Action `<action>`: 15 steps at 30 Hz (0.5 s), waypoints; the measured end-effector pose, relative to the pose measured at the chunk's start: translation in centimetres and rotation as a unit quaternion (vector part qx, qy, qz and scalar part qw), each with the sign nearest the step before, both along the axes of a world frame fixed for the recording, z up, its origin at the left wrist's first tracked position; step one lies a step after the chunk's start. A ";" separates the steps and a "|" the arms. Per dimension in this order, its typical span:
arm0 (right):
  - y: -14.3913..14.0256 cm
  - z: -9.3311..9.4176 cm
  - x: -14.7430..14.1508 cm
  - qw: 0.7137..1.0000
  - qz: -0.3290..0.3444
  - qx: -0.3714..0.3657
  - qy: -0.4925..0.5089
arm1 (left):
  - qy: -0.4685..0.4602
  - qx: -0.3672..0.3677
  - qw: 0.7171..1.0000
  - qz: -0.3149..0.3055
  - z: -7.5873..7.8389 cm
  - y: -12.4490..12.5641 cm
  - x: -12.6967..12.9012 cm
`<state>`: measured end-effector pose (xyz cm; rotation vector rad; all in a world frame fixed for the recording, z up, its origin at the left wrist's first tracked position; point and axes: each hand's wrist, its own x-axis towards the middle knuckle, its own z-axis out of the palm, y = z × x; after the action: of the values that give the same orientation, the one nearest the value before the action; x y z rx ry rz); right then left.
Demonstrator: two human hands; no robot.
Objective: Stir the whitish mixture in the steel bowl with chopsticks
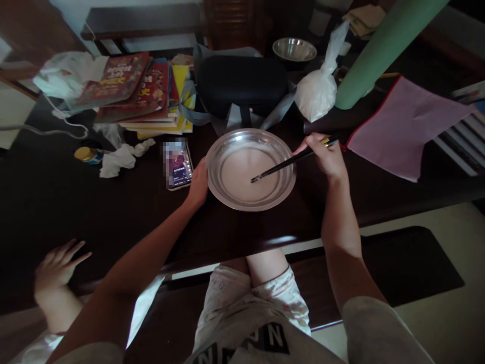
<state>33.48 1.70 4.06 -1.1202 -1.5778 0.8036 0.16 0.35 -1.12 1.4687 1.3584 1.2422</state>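
A shiny metal bowl point(250, 206) with a wide rim stands on the dark table in front of me. Milky white liquid point(238, 167) covers its bottom. My left hand point(199, 183) grips the bowl at its left side, the fingers partly hidden by the rim. In my right hand point(326, 157), closed at the bowl's right edge, is a pair of black chopsticks point(284, 165). They slant down to the left, and their wet-looking tips reach the liquid.
A phone point(179, 164) lies left of the bowl, near crumpled tissues point(118, 161) and a small yellow-lidded jar point(87, 155). Behind are stacked books point(132, 86), a black case point(242, 81), a tied bag of white powder point(317, 93) and another metal bowl point(294, 49). Another person's hand point(58, 268) rests at left.
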 end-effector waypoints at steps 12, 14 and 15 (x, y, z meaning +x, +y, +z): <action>0.0 0.1 -0.1 1.000 0.001 -0.013 0.009 | -0.005 -0.007 1.000 0.008 -0.4 0.2 -0.1; -0.1 0.1 -0.5 0.999 0.042 -0.020 -0.016 | -0.010 -0.004 1.000 0.006 -0.3 0.2 -0.1; -0.1 0.1 -0.7 0.998 0.054 -0.019 -0.026 | -0.010 -0.002 1.000 0.004 -0.2 0.1 0.0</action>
<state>32.82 1.60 4.20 -1.0970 -1.6852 0.8854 0.13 0.47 -1.28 1.4466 1.3529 1.2555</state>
